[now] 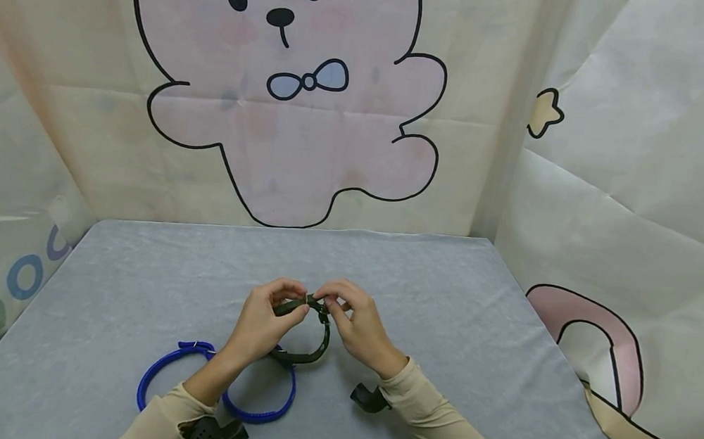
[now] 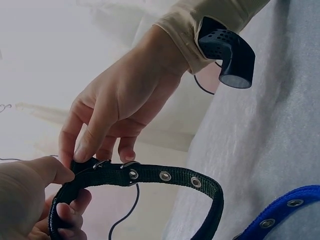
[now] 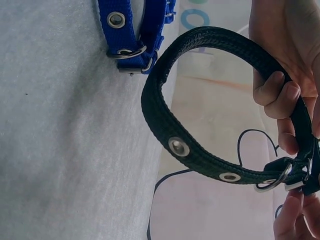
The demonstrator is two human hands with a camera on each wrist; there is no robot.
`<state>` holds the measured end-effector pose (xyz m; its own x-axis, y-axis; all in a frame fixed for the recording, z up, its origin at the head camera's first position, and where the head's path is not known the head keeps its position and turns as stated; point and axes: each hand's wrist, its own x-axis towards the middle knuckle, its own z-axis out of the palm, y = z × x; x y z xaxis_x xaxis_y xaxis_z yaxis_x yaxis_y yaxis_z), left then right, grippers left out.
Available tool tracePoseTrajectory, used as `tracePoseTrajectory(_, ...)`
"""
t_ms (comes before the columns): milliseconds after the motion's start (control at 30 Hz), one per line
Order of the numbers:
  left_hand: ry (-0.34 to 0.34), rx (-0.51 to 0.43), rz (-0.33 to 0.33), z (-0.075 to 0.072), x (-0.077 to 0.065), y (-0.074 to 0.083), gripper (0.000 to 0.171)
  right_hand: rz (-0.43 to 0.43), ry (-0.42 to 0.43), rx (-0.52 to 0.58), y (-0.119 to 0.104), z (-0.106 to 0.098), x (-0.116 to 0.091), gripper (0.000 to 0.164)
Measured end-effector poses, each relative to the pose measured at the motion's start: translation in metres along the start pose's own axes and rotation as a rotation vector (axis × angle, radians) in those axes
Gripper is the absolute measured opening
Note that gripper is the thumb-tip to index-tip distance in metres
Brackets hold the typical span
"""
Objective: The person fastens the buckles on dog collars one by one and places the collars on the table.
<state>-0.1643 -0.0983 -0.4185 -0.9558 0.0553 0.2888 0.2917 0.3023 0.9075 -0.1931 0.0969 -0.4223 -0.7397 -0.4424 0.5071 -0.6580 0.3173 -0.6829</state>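
Observation:
A dark green pet collar [image 1: 324,344] with metal eyelets is closed in a loop, held up above the table. My left hand [image 1: 262,320] grips its strap between thumb and fingers. The fingertips of my right hand [image 1: 357,322] pinch the strap end beside the metal buckle [image 3: 295,184]. A D-ring [image 3: 275,182] hangs next to that buckle, and the eyelets run along the band away from it. Below and behind my left forearm lie blue collars [image 1: 256,417] on the table, partly hidden by the arm.
Grey cloth covers the table [image 1: 447,292]. Printed fabric walls [image 1: 464,117] stand around its back and sides. A black camera mount [image 1: 369,398] sits at my right wrist, and another [image 1: 213,436] at my left.

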Motion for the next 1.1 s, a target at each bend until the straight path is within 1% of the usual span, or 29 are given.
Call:
tracePoseTrajectory(233,-0.015,-0.009,0.002,0.0006,0.0004,-0.0015,0.020,-0.019,-0.001,0.016,0.0007,0.0003,-0.0008,0.021)
tracePoseTrajectory(333,-0.009,-0.008,0.002,0.0002,0.0010,-0.0008,0.020,-0.027,-0.009,0.027,0.0011,-0.0004,-0.0006,0.024)
tracePoseTrajectory(433,-0.002,-0.010,0.004,-0.0003,0.0013,0.0004,0.020,-0.015,-0.013,0.019,0.0011,-0.0008,0.0001,0.025)
tracePoseTrajectory(600,0.004,-0.015,-0.002,-0.0014,0.0013,0.0027,0.019,0.034,0.019,0.021,0.0002,-0.0003,0.0010,0.017)
tracePoseTrajectory(700,0.000,-0.019,-0.002,-0.0022,0.0012,0.0032,0.019,0.045,0.026,0.035,-0.0002,0.0004,0.0009,0.011)
tracePoseTrajectory(900,-0.002,-0.019,0.013,-0.0033,0.0000,0.0012,0.021,0.035,-0.014,0.057,-0.0008,0.0006,-0.0003,0.017)
tracePoseTrajectory(1100,-0.016,-0.049,0.018,-0.0043,-0.0003,-0.0025,0.022,0.024,-0.057,0.099,-0.0013,0.0006,-0.0011,0.021)
